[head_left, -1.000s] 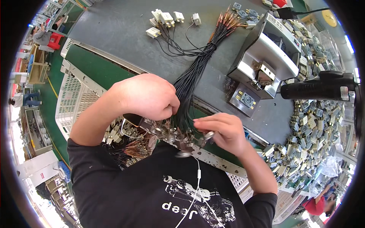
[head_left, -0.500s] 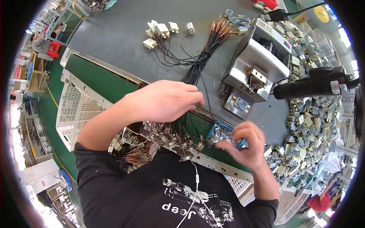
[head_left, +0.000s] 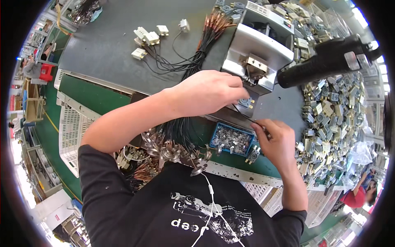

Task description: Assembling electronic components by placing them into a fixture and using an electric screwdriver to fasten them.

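Note:
A black wire (head_left: 242, 113) stretches between my two hands over the front edge of the workbench. My right hand (head_left: 276, 138) pinches its near end between thumb and fingers. My left hand (head_left: 212, 92) is curled at the wire's other end, its fingertips slightly blurred and partly hidden. Just beyond those fingertips, a grey plug piece with brass pins (head_left: 247, 103) sits on the metal block of a bench machine (head_left: 257, 45). Left of the machine lies a tied bundle of black wires (head_left: 199, 55) with copper-coloured ends; several carry white plug blocks (head_left: 151, 38).
A blue tray (head_left: 214, 142) of small metal parts stands at the bench edge, a grey plug piece (head_left: 253, 154) beside it. A black cylindrical tool (head_left: 306, 71) juts in from the right, before a large heap of plug pieces (head_left: 329, 123). Round metal pieces (head_left: 168, 153) hang near my body.
My left hand has moved right, toward the machine's block. My right hand, with fingers apart before, has closed on the wire and left the blue tray uncovered. The whole view has shifted.

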The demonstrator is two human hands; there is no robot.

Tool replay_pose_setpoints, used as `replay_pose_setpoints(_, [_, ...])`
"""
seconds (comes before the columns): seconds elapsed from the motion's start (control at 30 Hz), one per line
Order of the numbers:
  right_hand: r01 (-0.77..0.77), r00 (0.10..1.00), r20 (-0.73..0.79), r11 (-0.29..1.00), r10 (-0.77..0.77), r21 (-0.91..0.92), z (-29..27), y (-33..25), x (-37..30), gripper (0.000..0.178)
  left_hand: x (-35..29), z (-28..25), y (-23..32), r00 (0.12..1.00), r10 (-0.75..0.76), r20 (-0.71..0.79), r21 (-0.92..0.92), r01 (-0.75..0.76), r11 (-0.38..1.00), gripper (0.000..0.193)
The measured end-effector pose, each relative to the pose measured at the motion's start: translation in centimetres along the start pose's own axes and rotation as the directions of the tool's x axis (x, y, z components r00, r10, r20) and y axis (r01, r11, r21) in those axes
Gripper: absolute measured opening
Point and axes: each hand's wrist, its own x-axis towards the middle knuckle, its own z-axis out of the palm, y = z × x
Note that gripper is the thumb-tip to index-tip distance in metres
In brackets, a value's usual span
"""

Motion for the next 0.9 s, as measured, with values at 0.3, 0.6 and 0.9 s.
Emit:
replay_pose_setpoints(0.3, [0.001,0.990,-0.141,0.979,0.028,0.203,3.2,0.4,-2.1,0.026,1.3,1.9,-0.2,0.995,-0.043,0.092,0.019,0.041,0.999,0.012])
replay_pose_setpoints(0.6, [0.131,0.982,-0.164,0.966,-0.096,0.223,3.2,1.0,-3.3,0.046,1.4,2.7,0.3,0.990,-0.096,0.099,0.043,0.092,0.995,0.010])
replay_pose_setpoints(0.9, [0.017,0.977,-0.211,0.970,0.036,0.242,0.8,0.6,-3.2,0.042,-0.3,0.1,2.5,0.984,0.001,0.180,-0.209,0.037,0.977,0.026])
